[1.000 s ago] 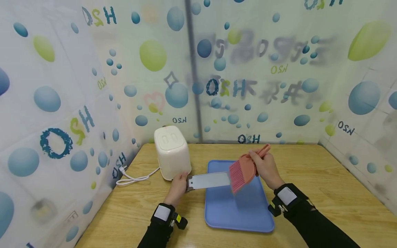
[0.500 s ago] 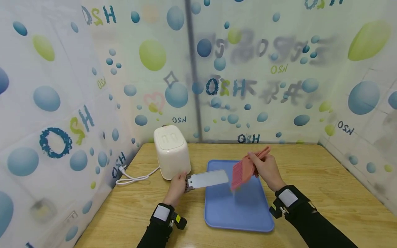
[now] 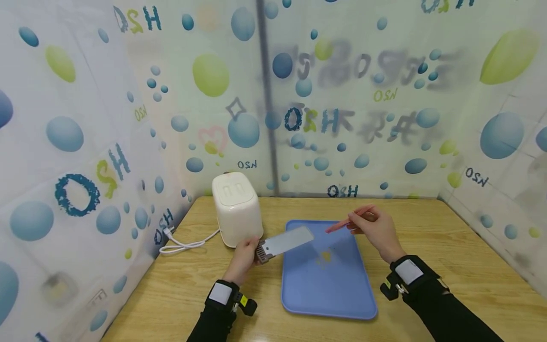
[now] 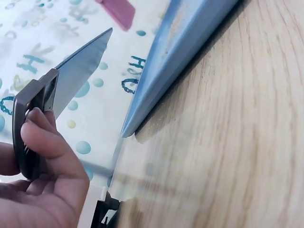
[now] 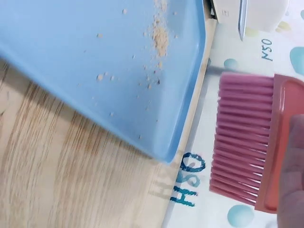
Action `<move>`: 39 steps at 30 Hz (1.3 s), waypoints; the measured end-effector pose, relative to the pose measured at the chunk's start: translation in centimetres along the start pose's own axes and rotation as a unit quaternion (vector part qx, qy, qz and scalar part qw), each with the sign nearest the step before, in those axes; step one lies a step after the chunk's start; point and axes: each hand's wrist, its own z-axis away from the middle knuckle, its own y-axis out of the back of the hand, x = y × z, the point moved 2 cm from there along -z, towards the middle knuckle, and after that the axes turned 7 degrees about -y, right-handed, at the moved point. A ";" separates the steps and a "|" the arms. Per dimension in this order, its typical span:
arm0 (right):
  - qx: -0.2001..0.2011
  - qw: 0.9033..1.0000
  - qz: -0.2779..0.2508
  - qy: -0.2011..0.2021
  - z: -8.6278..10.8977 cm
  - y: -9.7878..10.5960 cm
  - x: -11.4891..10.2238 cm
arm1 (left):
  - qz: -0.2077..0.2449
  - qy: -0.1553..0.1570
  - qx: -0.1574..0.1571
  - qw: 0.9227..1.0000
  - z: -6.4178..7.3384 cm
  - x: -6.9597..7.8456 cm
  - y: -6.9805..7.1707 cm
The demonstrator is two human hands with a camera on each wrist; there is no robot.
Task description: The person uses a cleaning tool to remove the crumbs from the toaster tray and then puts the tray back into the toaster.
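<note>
My left hand (image 3: 242, 259) grips the ridged grey end of a flat metal crumb tray (image 3: 288, 241), thumb and fingers around it in the left wrist view. The plate's far end tilts up over the left side of a blue serving tray (image 3: 329, 297). My right hand (image 3: 378, 233) holds a coral-pink brush (image 5: 244, 137) above that tray's far right corner; the head view shows it nearly edge-on. Apart from the crumb tray, the brush's bristles touch nothing. Tan crumbs (image 5: 160, 38) lie in a small heap on the blue tray, with loose bits scattered around.
A cream-white toaster (image 3: 237, 213) stands at the back left, close behind my left hand. Its white cord (image 3: 188, 247) lies coiled on the wooden table (image 3: 427, 247) to the left. Patterned curtains (image 3: 363, 142) enclose the table's back and sides.
My right hand has drawn the brush up and right, away from the crumb tray, and turned it edge-on. The crumb tray's far end has risen. Crumbs now show on the blue tray.
</note>
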 end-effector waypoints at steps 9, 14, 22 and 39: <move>0.020 0.997 -0.060 -0.043 -0.2 4.6 1.5 | 0.047 0.003 -0.019 0.999 0.0 -0.1 0.2; -0.001 0.994 -0.092 -0.058 0.0 6.8 2.3 | 0.057 0.006 -0.025 0.998 -0.1 -0.3 0.4; -0.032 0.990 -0.104 -0.087 1.0 9.2 4.0 | 0.072 0.020 -0.045 0.996 0.1 -0.4 0.1; -0.094 0.957 -0.003 -0.276 1.5 11.5 6.7 | 0.080 0.019 -0.046 0.996 0.4 0.1 0.2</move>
